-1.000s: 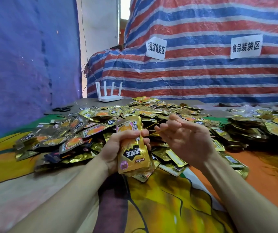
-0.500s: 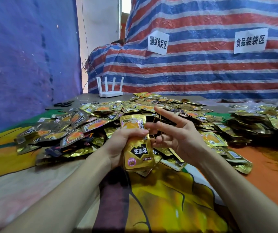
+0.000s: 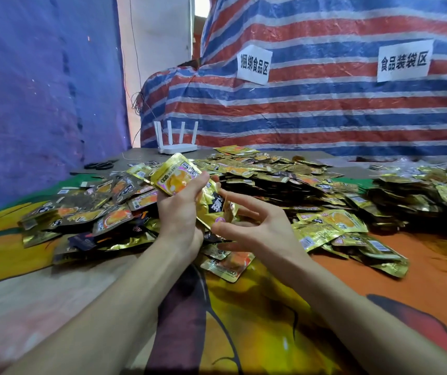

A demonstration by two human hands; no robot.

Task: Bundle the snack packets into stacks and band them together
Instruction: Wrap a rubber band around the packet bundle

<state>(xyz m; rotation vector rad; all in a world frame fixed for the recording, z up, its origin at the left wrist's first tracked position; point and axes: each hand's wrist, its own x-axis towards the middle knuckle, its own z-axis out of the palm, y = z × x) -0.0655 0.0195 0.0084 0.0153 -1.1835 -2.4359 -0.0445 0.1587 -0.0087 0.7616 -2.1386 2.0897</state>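
The left hand [image 3: 181, 212] gripped the stack of packets [image 3: 179, 177], its long axis slanting up and leftward, while the right hand [image 3: 257, 228], fingers spread, hovered just right of its lower end.

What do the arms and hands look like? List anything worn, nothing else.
The left hand and right hand are bare: no gloves, rings or watch showing. The left forearm and right forearm are uncovered to the picture's edge, with no sleeves, bracelets, cables or markings in view.
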